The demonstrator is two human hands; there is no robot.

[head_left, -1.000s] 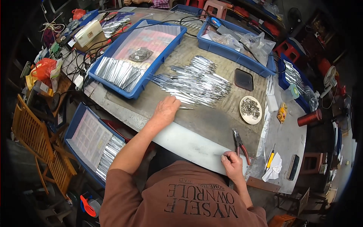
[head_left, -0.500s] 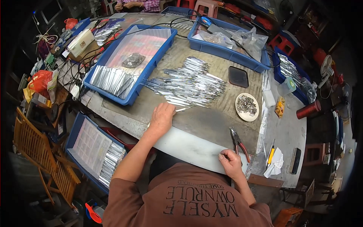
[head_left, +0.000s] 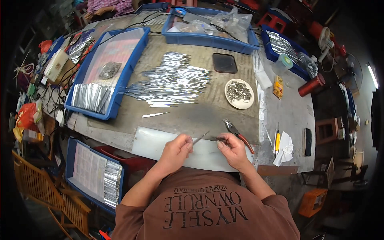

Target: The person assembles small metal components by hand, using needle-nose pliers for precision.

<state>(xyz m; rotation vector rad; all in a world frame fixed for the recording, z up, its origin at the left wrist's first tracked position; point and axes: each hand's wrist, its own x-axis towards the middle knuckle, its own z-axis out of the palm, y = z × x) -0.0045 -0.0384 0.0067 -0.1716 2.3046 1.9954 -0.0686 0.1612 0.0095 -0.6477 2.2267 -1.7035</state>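
My left hand (head_left: 176,150) is closed around a slim, pointed metal strip (head_left: 201,137), its tip angled up toward my right hand. My right hand (head_left: 233,150) is beside it with thumb and fingers pinched; whatever they hold is too small to make out. Both hands hover above a whitish board (head_left: 146,144) along the front edge of the table. Just beyond my right hand lie pliers (head_left: 239,136) with red handles. A single pale strip (head_left: 155,115) rests apart from a big heap of silvery strips (head_left: 172,82).
A cream dish (head_left: 230,101) holds small metal pieces, near a dark shallow tray (head_left: 225,63). Blue bins (head_left: 118,94) with strips stand left; another bin (head_left: 212,39) holds plastic bags. A yellow-handled tool (head_left: 277,142) and crumpled tissue (head_left: 285,150) lie right. Another person sits across the table.
My left hand has come back from the heap's near edge to the board, with a strip showing in it. My right hand has moved up and closer to the left. The whole view has shifted.
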